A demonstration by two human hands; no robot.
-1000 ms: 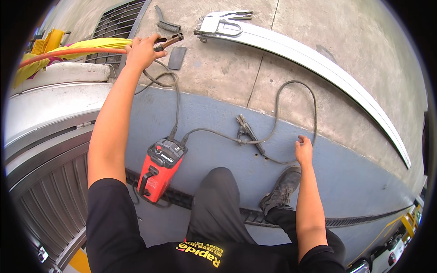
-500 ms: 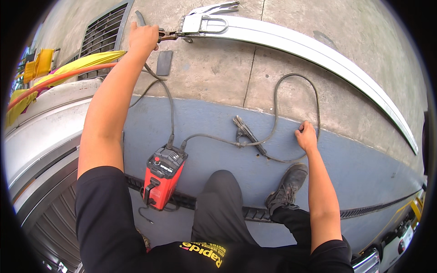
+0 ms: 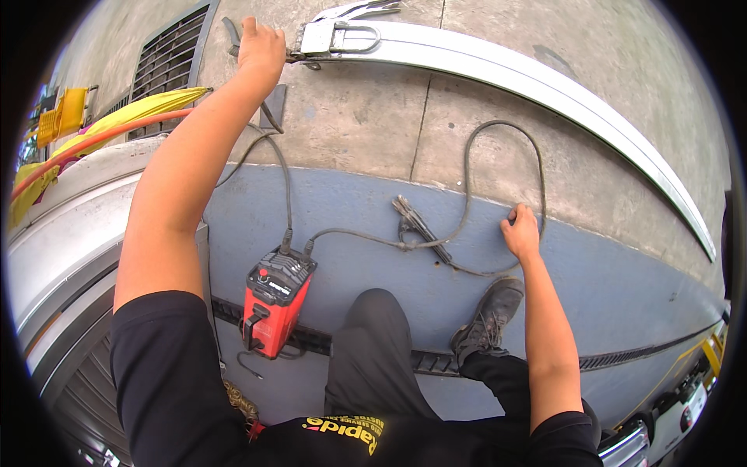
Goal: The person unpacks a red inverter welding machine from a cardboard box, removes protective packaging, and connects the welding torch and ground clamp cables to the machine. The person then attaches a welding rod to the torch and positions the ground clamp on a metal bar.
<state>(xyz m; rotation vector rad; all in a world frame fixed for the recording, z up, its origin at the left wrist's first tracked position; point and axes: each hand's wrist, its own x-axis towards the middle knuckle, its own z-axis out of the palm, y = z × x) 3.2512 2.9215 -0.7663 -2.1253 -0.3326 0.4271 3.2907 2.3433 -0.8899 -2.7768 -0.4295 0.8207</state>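
At the upper left, my left hand [image 3: 263,50] is closed around a cable clamp [image 3: 232,36]. One dark handle sticks out beyond my fingers, and the jaws meet the near end of a long white metal bar [image 3: 498,68]. A bracket with a U-shaped loop [image 3: 359,37] sits on that end. My right hand [image 3: 521,231] has its fingers curled together, low beside a loop of dark cable [image 3: 542,167]; whether anything is between them is hidden. An electrode holder [image 3: 422,228] lies on the blue floor. Two cables run from the red and black welding machine [image 3: 272,319].
Locking pliers [image 3: 354,11] lie at the bar's far side. Beside the clamp cable is a flat grey plate [image 3: 274,107]. A floor grate [image 3: 170,58], yellow cloth [image 3: 128,114] and orange hose [image 3: 101,138] are at the left. My boot [image 3: 492,315] stands near the right hand.
My left hand has shifted right, toward the bar's end, and now covers more of the clamp. My right hand stays about where it was, fingers still curled.
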